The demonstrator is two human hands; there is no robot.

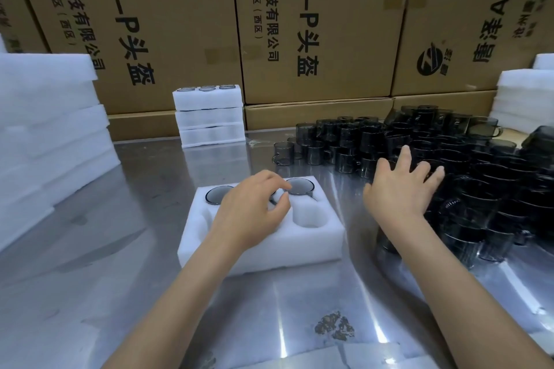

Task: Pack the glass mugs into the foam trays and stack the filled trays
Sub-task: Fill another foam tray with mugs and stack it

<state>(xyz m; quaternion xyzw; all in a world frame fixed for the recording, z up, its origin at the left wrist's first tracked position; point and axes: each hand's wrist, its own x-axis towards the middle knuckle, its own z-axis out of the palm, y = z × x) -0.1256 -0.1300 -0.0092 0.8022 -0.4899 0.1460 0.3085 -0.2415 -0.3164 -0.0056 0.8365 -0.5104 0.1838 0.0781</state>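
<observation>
Two hands: both are working over a steel table [144, 219].
Left hand [251, 207]: it is hovering over the middle of the foam tray [260, 249], fingers curled, fingertips pinching at something by the rim of a mug; what exactly, I cannot tell.
Right hand [401, 183]: it is reaching with fingers spread onto the loose mugs [449, 159], resting on their tops.
Mugs: they are looking smoky grey, see-through, small, with side handles, crowding the table's right side.
Tray in front: white foam with round pockets; one mug [217, 193] is sitting in the far left pocket, another [299, 186] in the far right, and the near right pocket [308, 216] is showing only foam.
Filled stack [209, 117]: three trays are standing piled at the back, glass rims showing on top.
Spare foam: piles are sitting far left [51, 129] and far right [524, 93].
Backdrop: printed cardboard boxes [314, 24].
</observation>
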